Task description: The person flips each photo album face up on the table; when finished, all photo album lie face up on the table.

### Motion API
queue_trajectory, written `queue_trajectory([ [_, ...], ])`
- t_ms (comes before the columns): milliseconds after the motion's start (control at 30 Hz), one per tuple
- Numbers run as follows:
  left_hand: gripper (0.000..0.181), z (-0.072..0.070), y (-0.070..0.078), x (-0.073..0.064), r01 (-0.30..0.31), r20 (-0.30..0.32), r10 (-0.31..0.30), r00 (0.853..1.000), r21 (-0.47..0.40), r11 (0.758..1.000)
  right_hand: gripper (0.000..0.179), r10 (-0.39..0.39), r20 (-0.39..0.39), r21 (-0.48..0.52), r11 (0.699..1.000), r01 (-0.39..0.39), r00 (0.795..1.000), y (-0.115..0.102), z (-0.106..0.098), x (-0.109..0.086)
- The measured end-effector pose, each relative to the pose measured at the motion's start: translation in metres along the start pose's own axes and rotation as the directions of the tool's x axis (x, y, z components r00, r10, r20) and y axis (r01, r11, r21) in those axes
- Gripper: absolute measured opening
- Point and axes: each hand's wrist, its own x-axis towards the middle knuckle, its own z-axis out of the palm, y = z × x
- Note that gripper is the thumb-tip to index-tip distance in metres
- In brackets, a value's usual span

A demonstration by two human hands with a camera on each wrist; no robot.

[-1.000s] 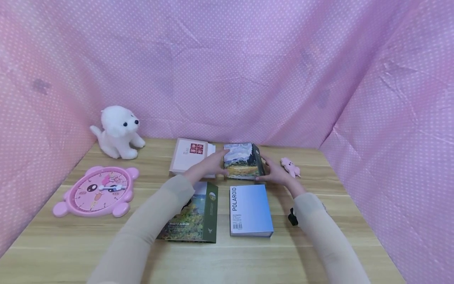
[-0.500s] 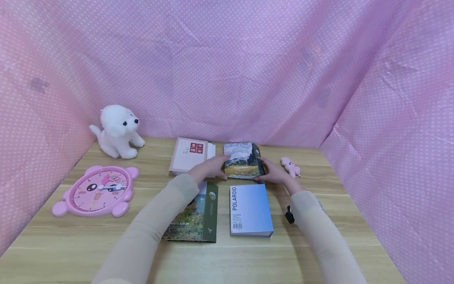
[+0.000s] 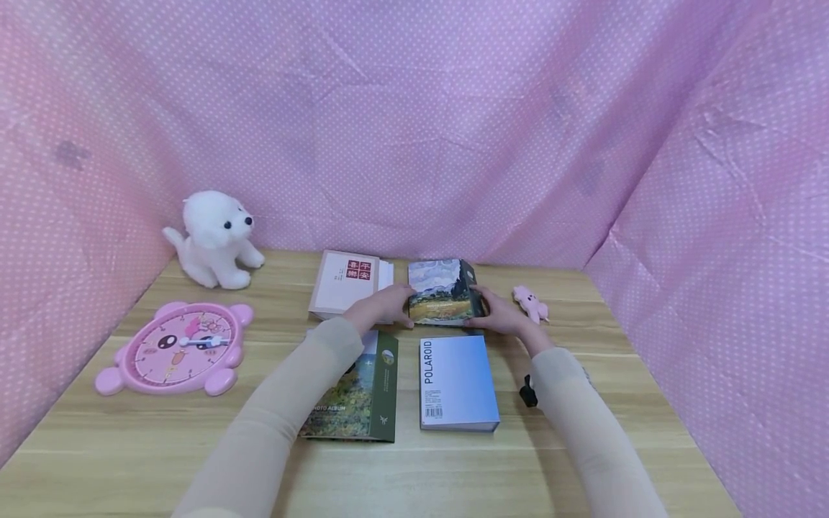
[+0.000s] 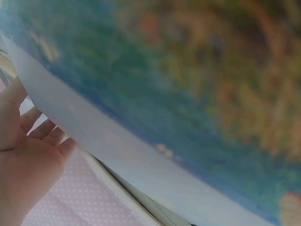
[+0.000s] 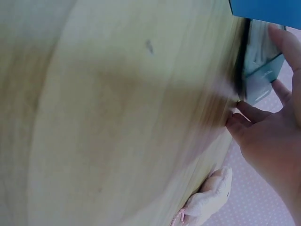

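Left hand [image 3: 386, 305] and right hand [image 3: 500, 314], seemingly relaxed, flank a scenic, green-spined album [image 3: 440, 291].

The painted album [image 3: 440, 291] looks smooth card, the dog [image 3: 216, 241] fluffy plush.

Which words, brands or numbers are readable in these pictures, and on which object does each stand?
"POLAROID": on the blue-and-white cover.
"HOTO ALBUM": on the green-spined album; a sleeve covers its start.
"平安喜樂": in red squares on the white album.
Too small or blurred: finer print on these three, lettering on the landscape-picture album, marks on the pink clock.
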Motion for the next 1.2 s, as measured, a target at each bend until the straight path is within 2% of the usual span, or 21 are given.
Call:
queue_trajectory([
  [267,0.079,0.002,-0.001,-0.001,0.0,0.006,0.0,1.0,-0.01,1.0,0.095,0.015,-0.023,0.097,0.995,-0.013,1.0,0.001,0.002,-0.002],
  [367,0.079,0.003,-0.002,-0.003,-0.004,0.013,0.005,1.0,-0.043,0.999,0.093,0.003,-0.03,0.162,0.987,0.002,1.0,0.002,0.003,-0.003],
  [500,0.079,0.002,-0.003,-0.005,-0.009,0.025,0.012,1.0,-0.108,0.994,0.089,-0.013,-0.043,0.274,0.961,0.024,0.999,-0.004,0.0,-0.006],
  [667,0.082,0.001,-0.003,-0.007,0.014,0.047,-0.006,0.999,-0.167,0.986,0.088,0.012,-0.067,0.331,0.944,0.011,0.998,-0.015,-0.006,-0.01],
  [800,0.082,0.0,-0.002,-0.006,0.014,0.073,0.004,0.997,-0.234,0.972,0.086,0.02,-0.067,0.395,0.919,0.008,0.998,-0.017,-0.007,-0.011],
  [900,0.082,-0.001,-0.001,-0.005,-0.003,0.07,0.024,0.997,-0.281,0.96,0.086,0.021,-0.086,0.437,0.899,0.019,0.996,-0.019,-0.007,-0.01],
  [1200,0.083,-0.004,0.001,-0.004,-0.031,0.056,0.057,0.997,-0.385,0.922,0.086,0.021,-0.144,0.479,0.876,0.051,0.989,-0.031,-0.006,-0.012],
])
